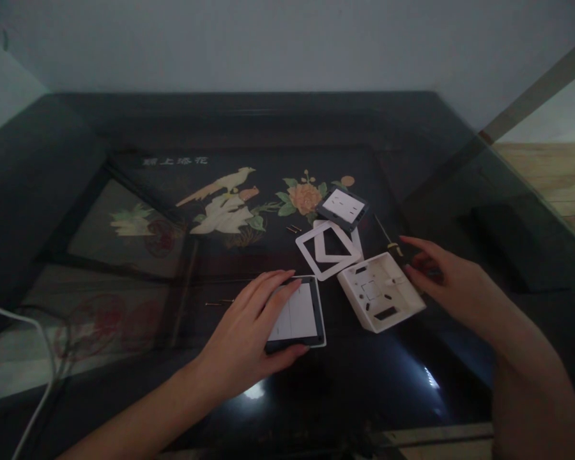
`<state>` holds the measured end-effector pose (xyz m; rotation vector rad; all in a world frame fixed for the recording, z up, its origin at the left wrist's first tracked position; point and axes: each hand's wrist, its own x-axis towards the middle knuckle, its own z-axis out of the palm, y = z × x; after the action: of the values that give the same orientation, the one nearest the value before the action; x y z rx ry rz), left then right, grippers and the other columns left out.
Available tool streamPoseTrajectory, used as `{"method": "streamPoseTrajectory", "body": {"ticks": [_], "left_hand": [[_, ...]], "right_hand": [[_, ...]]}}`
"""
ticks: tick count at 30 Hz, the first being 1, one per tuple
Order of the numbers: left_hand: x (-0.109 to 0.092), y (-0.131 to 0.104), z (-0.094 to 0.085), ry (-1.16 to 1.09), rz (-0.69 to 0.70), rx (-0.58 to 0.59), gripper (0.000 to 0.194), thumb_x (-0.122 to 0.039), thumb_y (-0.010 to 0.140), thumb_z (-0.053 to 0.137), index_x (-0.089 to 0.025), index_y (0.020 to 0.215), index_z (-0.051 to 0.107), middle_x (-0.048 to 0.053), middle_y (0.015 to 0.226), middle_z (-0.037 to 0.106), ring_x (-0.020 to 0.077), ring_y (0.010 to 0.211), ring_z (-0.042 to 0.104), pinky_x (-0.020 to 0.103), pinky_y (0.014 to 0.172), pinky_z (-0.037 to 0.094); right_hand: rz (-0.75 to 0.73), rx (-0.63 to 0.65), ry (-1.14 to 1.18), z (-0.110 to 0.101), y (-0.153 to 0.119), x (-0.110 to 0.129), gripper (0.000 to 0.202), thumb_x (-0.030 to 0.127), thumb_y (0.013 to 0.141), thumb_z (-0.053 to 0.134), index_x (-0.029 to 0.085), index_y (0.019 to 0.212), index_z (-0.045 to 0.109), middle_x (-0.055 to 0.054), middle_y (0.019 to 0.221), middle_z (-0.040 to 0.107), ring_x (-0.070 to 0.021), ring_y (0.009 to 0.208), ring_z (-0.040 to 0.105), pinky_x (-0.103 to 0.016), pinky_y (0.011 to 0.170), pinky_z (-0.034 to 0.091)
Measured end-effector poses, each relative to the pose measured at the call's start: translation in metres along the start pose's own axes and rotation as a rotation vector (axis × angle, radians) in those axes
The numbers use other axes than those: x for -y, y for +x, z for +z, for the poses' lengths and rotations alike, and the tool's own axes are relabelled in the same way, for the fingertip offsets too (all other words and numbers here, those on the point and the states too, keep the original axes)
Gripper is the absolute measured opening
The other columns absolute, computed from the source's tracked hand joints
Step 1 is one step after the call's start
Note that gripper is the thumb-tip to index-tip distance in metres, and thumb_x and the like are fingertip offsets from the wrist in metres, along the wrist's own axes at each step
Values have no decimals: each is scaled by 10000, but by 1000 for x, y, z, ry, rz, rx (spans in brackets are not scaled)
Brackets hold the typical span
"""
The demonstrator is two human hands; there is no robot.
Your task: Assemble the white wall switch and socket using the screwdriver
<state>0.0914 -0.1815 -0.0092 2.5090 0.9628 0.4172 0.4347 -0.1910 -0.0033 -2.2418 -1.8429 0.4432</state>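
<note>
My left hand (249,332) lies flat on a white wall switch panel (299,316) with a dark back frame, fingers over its left side and thumb at its lower edge. My right hand (443,275) hovers with fingers apart just right of a white mounting box (381,291), which lies with its cavity facing up; the fingertips are near its right rim. Two white square frames (328,246) lie overlapped above the box. A white socket module (342,207) rests beyond them.
A slim screwdriver (388,237) lies between the frames and my right hand. Small screws (293,228) sit near the flower picture, more screws (219,302) left of the switch. The dark glossy table (124,128) shows painted birds and flowers. A white cable (43,358) runs at the left.
</note>
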Motion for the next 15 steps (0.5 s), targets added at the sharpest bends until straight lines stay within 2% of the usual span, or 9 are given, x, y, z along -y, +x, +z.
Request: {"method": "streamPoseTrajectory", "body": {"ticks": [6,10,12,15], "left_hand": [[1,0,1,0,0,11,755,-349,823,706,-186,1443,306,176,1442,472,365,1313,443,571,1067,447],[0,1,0,2,-14,18,752,-353,831,705,-190,1448,308,164,1448,476,359,1313,437,561,1076,439],[0,0,0,-2,-15,12,747,-361,837,701,-187,1450,311,161,1449,478,355,1310,435,556,1079,434],[1,0,1,-17,-14,3,742,-364,840,701,-185,1451,322,159,1452,480,354,1314,427,559,1083,425]], "right_hand": [[-22,-47,-78,6,-1,-3,551,395,824,598,218,1344,560,-92,933,697,-272,780,674,-404,664,515],[-24,-74,-112,5,-1,-2,492,328,816,612,183,1287,605,-106,909,704,-284,771,672,-411,661,507],[-7,-149,-117,-1,-4,2,399,296,844,589,164,1216,647,-134,960,708,-290,812,673,-422,701,508],[-26,-381,-76,-14,-9,13,342,303,904,559,162,1203,650,-166,1083,691,-291,950,659,-439,810,499]]}}
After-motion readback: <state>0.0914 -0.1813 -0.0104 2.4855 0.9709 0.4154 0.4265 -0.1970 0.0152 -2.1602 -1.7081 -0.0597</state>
